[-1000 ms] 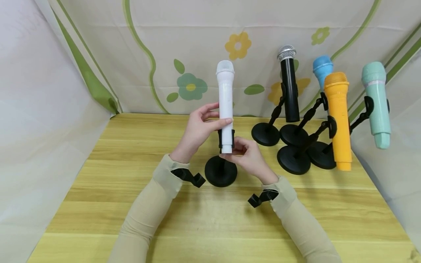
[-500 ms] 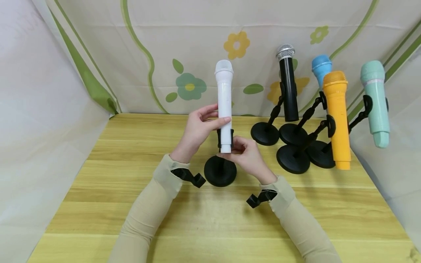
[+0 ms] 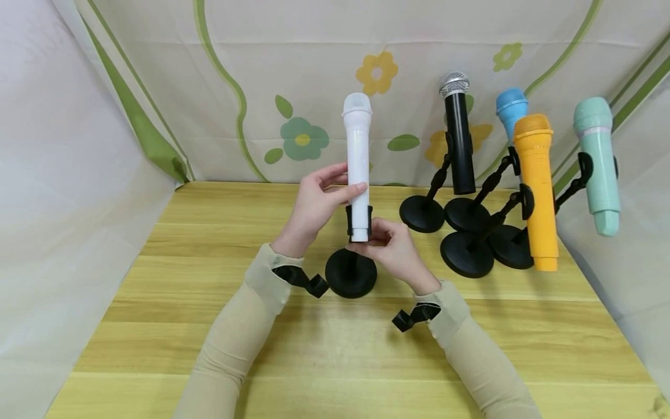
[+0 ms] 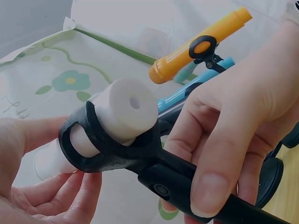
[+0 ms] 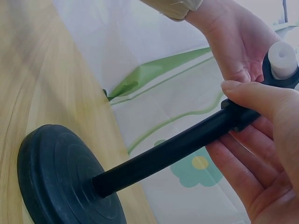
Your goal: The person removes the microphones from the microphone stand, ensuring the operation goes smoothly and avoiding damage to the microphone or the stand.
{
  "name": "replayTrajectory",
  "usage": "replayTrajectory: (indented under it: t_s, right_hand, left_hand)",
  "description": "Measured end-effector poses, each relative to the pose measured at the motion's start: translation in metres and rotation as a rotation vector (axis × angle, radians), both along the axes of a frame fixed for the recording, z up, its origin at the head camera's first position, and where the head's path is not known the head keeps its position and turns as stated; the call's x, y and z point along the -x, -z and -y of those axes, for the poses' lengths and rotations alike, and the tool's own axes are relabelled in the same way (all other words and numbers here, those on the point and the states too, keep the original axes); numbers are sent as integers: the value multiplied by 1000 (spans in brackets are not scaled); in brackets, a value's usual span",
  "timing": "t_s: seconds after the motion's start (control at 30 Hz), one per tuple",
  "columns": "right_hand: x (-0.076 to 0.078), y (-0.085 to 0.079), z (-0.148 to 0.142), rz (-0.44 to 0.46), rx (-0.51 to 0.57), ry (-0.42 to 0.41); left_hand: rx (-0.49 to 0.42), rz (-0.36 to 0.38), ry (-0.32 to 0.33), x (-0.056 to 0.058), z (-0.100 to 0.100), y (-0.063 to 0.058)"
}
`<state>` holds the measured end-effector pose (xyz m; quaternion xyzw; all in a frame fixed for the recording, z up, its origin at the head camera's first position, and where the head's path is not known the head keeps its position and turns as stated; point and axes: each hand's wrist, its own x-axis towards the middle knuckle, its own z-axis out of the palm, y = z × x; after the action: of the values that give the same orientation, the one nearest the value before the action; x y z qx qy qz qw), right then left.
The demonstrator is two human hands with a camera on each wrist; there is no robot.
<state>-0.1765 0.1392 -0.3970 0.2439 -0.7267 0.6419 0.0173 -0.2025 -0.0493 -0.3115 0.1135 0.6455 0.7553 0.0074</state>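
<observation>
A white microphone (image 3: 358, 151) stands nearly upright in the black clip (image 4: 110, 147) of a microphone stand (image 3: 350, 273). My left hand (image 3: 314, 206) grips the microphone's body, its thumb across the front and fingers behind. Just below the clip, my right hand (image 3: 389, 247) pinches the stand's neck (image 4: 170, 175) between thumb and fingers. In the left wrist view, the microphone's round bottom end (image 4: 133, 105) pokes out through the clip. The right wrist view has the stand's pole (image 5: 168, 151) rising from its round base (image 5: 65, 177) on the table.
At the right, black (image 3: 460, 142), blue (image 3: 512, 110), orange (image 3: 539, 192) and mint-green (image 3: 599, 166) microphones sit in black stands grouped closely together. Behind the wooden table (image 3: 183, 302) hangs a flower-patterned cloth (image 3: 303, 70).
The white microphone has shifted up very slightly, and the left thumb with it. The right hand stays at the stand's neck.
</observation>
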Motion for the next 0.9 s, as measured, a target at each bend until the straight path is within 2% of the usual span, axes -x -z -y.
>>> replayTrajectory:
  t_s: [0.33,0.63,0.9]
  right_hand:
    - [0,0,0,17,22,-1]
    - [-2,-2,1,18,-21,-3]
    - [-2,-2,1,-4,4,-18]
  left_hand:
    - [23,-9,-3,5,-2,-4]
    - [39,-40,-47,10,-1,-10]
    - [-9,-45,-58,13,-2,-12]
